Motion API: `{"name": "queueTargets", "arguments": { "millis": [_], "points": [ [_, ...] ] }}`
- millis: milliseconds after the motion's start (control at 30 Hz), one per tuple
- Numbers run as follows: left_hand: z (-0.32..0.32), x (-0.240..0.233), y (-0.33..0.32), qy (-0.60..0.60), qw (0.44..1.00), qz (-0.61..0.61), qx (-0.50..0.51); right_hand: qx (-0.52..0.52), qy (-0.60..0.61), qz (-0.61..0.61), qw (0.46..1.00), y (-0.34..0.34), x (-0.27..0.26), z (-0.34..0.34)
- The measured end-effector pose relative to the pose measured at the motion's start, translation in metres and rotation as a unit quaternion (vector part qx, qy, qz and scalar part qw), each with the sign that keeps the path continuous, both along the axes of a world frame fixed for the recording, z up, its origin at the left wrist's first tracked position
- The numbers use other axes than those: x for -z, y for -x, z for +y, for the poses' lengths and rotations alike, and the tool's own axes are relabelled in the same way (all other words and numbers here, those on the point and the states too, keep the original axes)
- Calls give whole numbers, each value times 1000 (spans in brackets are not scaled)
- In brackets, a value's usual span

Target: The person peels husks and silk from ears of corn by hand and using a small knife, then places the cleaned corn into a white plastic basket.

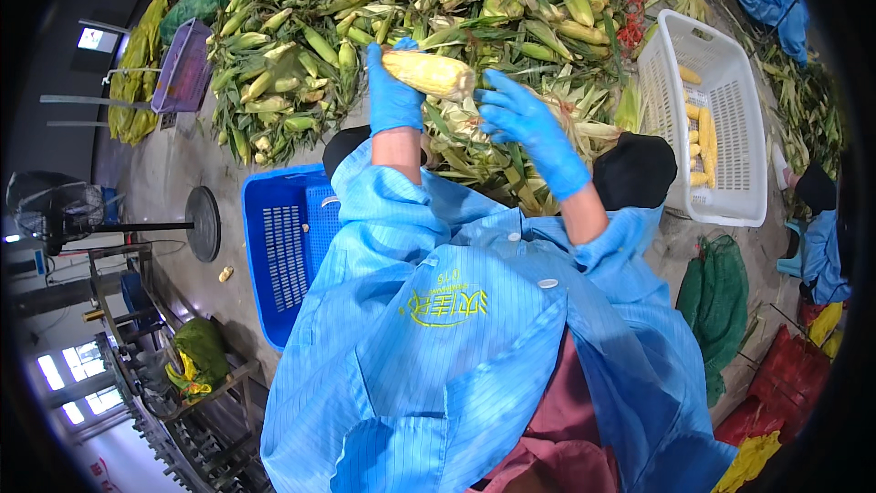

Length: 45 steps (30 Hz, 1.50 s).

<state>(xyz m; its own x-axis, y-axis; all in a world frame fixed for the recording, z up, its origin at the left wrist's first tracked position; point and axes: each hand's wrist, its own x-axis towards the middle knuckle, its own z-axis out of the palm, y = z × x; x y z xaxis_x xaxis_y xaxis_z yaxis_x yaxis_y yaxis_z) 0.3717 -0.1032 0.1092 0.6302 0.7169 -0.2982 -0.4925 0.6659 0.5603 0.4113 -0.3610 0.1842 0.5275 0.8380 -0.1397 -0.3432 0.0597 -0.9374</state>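
A husked yellow ear of corn (430,74) is held near its left end by my left hand (397,92), in a blue glove. My right hand (523,123), gloved in blue too, is just right of the cob's other end, fingers spread and holding nothing. Loose pale husks (455,127) lie below and between the hands. Beyond them spreads a large heap of unhusked corn (321,44). To the right, a white plastic crate (739,116) holds several husked yellow cobs (708,140).
A blue plastic crate (277,253) stands close on my left, with a purple crate (183,68) farther off. A fan's round base (203,224) rests on the floor. Green netting (715,315) lies at the right. People in blue clothing (825,250) are at the far right.
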Motion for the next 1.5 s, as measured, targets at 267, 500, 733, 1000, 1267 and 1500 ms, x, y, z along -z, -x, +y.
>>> {"name": "queueTargets", "arguments": {
  "millis": [267,500,733,1000,1267,1500],
  "points": [
    [-31,-25,-11,1,999,18,46,-64,-11,41,997,-9,7,-13],
    [-21,-27,-8,-33,996,30,80,-115,-34,-42,992,-34,9,-71],
    [-72,-45,-25,-81,988,81,101,65,111,-222,967,-18,15,-17],
    [-41,-91,17,-416,761,307,393,-72,-103,272,954,-17,36,-11],
    [106,-41,174,-345,834,380,202,-70,-190,535,820,-27,60,-3],
    [120,219,371,61,864,500,15,-12,-48,530,846,-23,84,25]
  ]
}}
